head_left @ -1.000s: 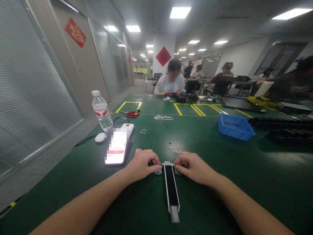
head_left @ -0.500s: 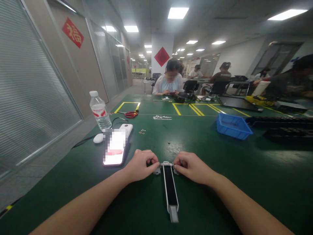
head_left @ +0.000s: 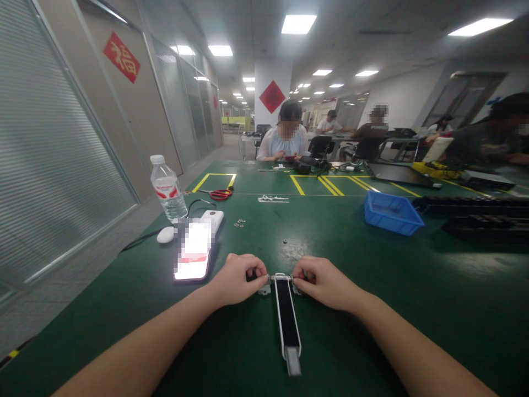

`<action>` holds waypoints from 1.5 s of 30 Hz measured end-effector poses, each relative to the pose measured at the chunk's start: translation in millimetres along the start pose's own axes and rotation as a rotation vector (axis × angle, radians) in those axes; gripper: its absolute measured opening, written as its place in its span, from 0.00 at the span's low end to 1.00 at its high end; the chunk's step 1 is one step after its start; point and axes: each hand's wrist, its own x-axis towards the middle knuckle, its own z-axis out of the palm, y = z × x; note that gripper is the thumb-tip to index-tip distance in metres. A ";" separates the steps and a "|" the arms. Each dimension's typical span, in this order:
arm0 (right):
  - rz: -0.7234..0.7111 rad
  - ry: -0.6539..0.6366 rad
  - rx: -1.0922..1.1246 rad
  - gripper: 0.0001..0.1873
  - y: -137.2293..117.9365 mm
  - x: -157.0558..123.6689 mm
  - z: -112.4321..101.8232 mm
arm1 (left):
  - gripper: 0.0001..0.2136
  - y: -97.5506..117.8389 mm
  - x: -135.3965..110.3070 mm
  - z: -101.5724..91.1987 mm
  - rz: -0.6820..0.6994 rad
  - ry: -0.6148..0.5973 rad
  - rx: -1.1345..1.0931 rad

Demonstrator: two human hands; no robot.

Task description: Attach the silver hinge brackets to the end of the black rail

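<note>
A long narrow part [head_left: 288, 317] with a white frame and a black inner strip lies on the table in front of me, a grey tab at its near end. Across its far end runs a thin metal rod [head_left: 281, 277]. My left hand [head_left: 242, 280] pinches the rod's left end between thumb and fingers, and my right hand [head_left: 320, 281] pinches the right end. Below the left fingertips shows a small metal bracket [head_left: 264, 289]; a similar bracket on the right is mostly covered by my fingers. The exact contact under the fingertips is hidden.
A small nut [head_left: 285, 241] lies beyond my hands, with several small rings [head_left: 239, 223] farther left. A lit phone [head_left: 193, 256], water bottle [head_left: 168, 190] and red-handled scissors [head_left: 220, 194] are at left. At right stands a blue bin [head_left: 392, 214]. A person [head_left: 285, 138] sits opposite.
Both hands keep their pinch on the rod and hardly move. The whole view has shifted very slightly.
</note>
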 end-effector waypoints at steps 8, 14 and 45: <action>0.007 -0.009 -0.022 0.04 1.2 -0.1 2.0 | 0.07 -1.9 0.3 -3.5 -0.016 -0.055 0.037; 0.013 -0.018 -0.020 0.03 1.6 0.7 1.6 | 0.06 -2.5 1.1 -4.4 -0.028 -0.080 0.046; -0.002 -0.010 -0.029 0.04 2.5 0.4 2.6 | 0.04 -4.1 0.2 -2.0 0.008 -0.057 -0.008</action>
